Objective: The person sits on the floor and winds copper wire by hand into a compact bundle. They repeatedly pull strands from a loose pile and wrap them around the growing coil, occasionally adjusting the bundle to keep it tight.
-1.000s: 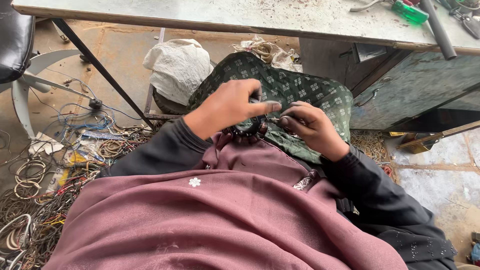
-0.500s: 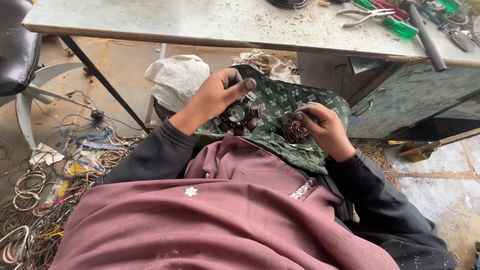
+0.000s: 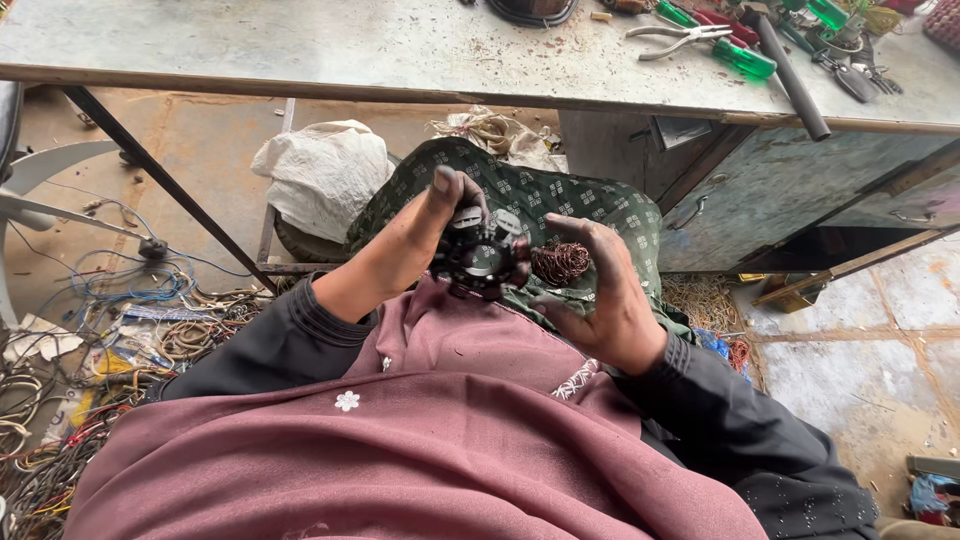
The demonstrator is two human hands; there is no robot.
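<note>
My left hand [image 3: 425, 232] grips a small dark round motor part [image 3: 482, 256] with metal lobes, thumb up along its left side. My right hand [image 3: 598, 290] cups a tangled clump of reddish copper wire [image 3: 560, 262] just right of the part, fingers curled around it. Both hands hover over my lap, above the green patterned cloth [image 3: 560, 200] on my knees and the maroon shawl [image 3: 420, 440] below.
A worn workbench [image 3: 300, 50] runs across the top with pliers [image 3: 680, 38], green-handled screwdrivers [image 3: 745, 58] and a black bar [image 3: 795, 80]. A white sack [image 3: 325, 170] lies under it. Loose wires and coils [image 3: 110, 330] litter the floor at left; metal cabinet [image 3: 760, 190] at right.
The hands came apart and then together again; the left hand now holds the motor part upright and nearer the right hand, which stays around the copper wire clump. The view has shifted slightly.
</note>
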